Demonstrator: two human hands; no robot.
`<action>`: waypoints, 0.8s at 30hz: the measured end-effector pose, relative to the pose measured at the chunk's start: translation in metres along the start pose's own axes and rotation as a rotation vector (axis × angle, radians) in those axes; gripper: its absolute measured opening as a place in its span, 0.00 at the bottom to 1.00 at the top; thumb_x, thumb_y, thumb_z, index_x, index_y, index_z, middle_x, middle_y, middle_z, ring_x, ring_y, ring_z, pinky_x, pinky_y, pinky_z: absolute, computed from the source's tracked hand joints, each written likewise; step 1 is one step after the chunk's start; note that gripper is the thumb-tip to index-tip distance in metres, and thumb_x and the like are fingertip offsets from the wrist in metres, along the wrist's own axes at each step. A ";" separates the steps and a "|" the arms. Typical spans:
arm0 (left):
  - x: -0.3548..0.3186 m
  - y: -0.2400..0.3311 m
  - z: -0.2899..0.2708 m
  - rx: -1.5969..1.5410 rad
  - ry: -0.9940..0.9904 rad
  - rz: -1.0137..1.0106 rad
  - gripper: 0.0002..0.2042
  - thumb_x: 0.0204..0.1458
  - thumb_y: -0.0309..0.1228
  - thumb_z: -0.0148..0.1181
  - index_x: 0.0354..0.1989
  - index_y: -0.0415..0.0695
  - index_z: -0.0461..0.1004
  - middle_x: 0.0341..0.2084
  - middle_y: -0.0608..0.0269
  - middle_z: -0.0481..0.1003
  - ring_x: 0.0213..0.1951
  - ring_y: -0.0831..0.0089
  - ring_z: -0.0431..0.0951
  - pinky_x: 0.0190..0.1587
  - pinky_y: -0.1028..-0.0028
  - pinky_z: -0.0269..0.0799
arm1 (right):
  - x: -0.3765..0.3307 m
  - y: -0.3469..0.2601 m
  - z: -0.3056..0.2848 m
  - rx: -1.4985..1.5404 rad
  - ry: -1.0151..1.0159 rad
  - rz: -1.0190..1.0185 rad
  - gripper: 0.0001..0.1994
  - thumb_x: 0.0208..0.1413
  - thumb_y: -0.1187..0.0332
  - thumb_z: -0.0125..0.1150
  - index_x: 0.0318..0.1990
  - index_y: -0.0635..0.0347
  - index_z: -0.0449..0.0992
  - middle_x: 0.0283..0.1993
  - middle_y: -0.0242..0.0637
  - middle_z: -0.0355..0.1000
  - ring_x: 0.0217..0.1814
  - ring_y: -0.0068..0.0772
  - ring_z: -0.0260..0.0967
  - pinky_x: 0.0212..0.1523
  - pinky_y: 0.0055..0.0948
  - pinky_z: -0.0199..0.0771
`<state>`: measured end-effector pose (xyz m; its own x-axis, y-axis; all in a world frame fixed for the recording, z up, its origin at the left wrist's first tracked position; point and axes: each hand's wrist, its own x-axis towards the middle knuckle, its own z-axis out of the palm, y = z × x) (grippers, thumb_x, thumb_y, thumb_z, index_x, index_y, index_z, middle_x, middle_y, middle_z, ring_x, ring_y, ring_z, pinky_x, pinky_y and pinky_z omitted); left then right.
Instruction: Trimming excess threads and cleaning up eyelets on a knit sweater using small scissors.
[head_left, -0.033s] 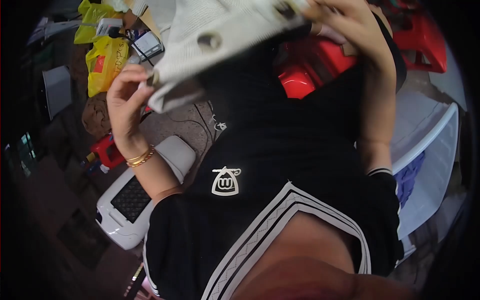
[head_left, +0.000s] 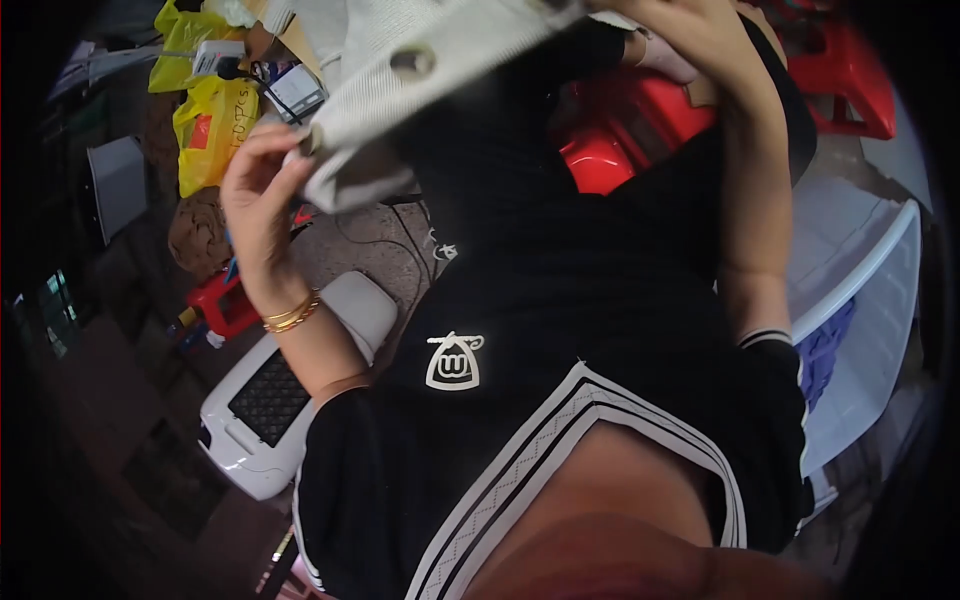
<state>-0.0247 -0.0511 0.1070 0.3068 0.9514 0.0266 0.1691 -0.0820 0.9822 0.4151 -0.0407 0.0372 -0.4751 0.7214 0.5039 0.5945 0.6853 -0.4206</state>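
An off-white ribbed knit cloth (head_left: 385,105) is stretched between my hands across the top of the view. Along its edge sit large round pieces with dark and pale parts, one of them a round piece (head_left: 412,64) near the middle; buttons or eyelets, I cannot tell. My left hand (head_left: 262,190) pinches the lower left corner of the cloth between thumb and fingers, right at another round piece. My right hand (head_left: 690,40) grips the upper right end, its fingertips partly cut off by the top edge. A folded flap hangs below the left corner.
Red plastic stools (head_left: 625,130) stand at upper right. A pale blue plastic tub (head_left: 890,300) with purple cloth is on the right. On the left are a white seat with a dark quilted pad (head_left: 270,400), yellow plastic bags (head_left: 215,125), a power adapter and black cables.
The cloth and my right hand have shifted up and slightly left. My left hand has moved slightly to the right, keeping its pinch.
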 end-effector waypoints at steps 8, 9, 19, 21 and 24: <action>0.016 -0.017 0.049 0.194 0.235 0.213 0.10 0.54 0.16 0.59 0.44 0.36 0.78 0.46 0.61 0.72 0.44 0.78 0.74 0.49 0.79 0.70 | 0.069 -0.016 0.036 0.447 0.115 0.371 0.07 0.58 0.69 0.63 0.37 0.65 0.77 0.23 0.29 0.67 0.28 0.17 0.60 0.28 0.24 0.62; 0.019 -0.012 0.060 0.190 0.230 0.240 0.10 0.53 0.17 0.61 0.44 0.36 0.78 0.46 0.62 0.72 0.41 0.79 0.73 0.47 0.79 0.70 | 0.068 -0.015 0.037 0.451 0.115 0.368 0.07 0.58 0.69 0.63 0.37 0.65 0.77 0.23 0.29 0.67 0.28 0.17 0.60 0.28 0.24 0.62; 0.051 -0.014 0.094 0.573 0.258 0.552 0.13 0.42 0.24 0.75 0.38 0.42 0.82 0.32 0.66 0.74 0.32 0.77 0.74 0.36 0.78 0.70 | 0.067 -0.086 0.027 0.077 0.425 0.198 0.19 0.43 0.78 0.62 0.47 0.62 0.78 0.35 0.46 0.76 0.34 0.41 0.76 0.36 0.29 0.75; 0.056 -0.015 0.097 0.429 0.232 0.481 0.12 0.44 0.23 0.74 0.38 0.42 0.82 0.30 0.66 0.74 0.32 0.78 0.73 0.36 0.79 0.70 | 0.063 -0.096 0.032 0.143 0.344 0.119 0.22 0.41 0.77 0.64 0.50 0.60 0.79 0.33 0.41 0.76 0.31 0.39 0.75 0.32 0.29 0.75; 0.060 -0.013 0.101 0.372 0.201 0.472 0.11 0.46 0.23 0.73 0.39 0.41 0.82 0.29 0.67 0.74 0.31 0.79 0.73 0.36 0.80 0.70 | 0.073 -0.077 0.068 0.084 0.567 -0.208 0.23 0.40 0.77 0.65 0.50 0.59 0.79 0.31 0.39 0.75 0.28 0.41 0.74 0.29 0.31 0.74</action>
<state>0.0857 -0.0232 0.0773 0.2525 0.8215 0.5112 0.3836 -0.5700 0.7265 0.2905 -0.0340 0.0554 -0.1429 0.4217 0.8954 0.4616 0.8287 -0.3166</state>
